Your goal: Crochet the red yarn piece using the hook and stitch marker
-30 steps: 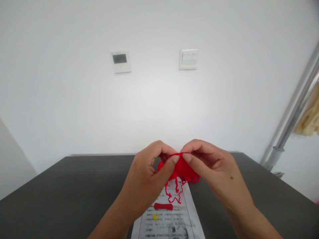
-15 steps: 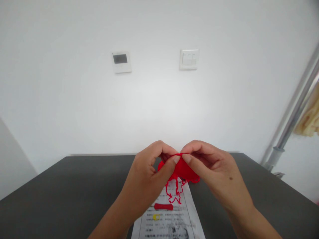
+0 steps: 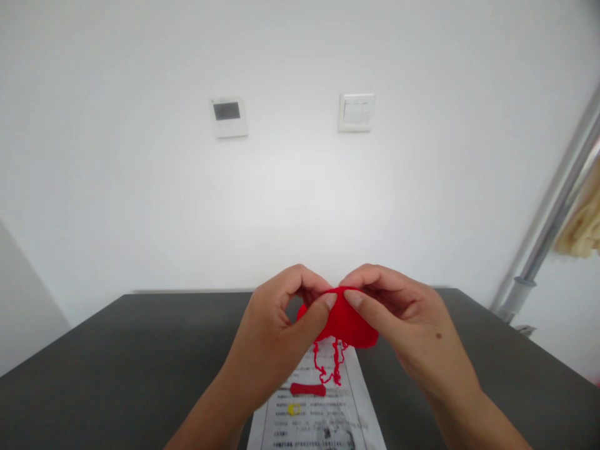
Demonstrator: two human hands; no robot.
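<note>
A red piece of crochet-like fabric (image 3: 347, 326) is held up over the far part of the table, its top edge pinched from both sides. My left hand (image 3: 276, 334) is closed, thumb and fingertips gripping the left of that edge. On the right of it, my right hand (image 3: 415, 325) pinches the same edge, thumb in front. Curly red yarn (image 3: 336, 364) hangs below the fabric, over a printed sheet (image 3: 359, 400). A red handle-shaped tool (image 3: 308, 389) lies on the sheet, its left end too blurred to make out. Near it is a small yellow ring-like item (image 3: 294, 409).
The dark grey table (image 3: 187, 350) meets a white wall (image 3: 290, 200). A thermostat-like panel (image 3: 229, 117) and a light switch (image 3: 356, 112) are mounted there. At the right run a grey pipe (image 3: 557, 212) and a hanging tan cloth-like thing (image 3: 581, 228).
The red fabric has tilted so more of its flat face shows, and its lower edge looks smoother. The hanging yarn has shifted slightly. Both hands keep their pinch almost in place.
</note>
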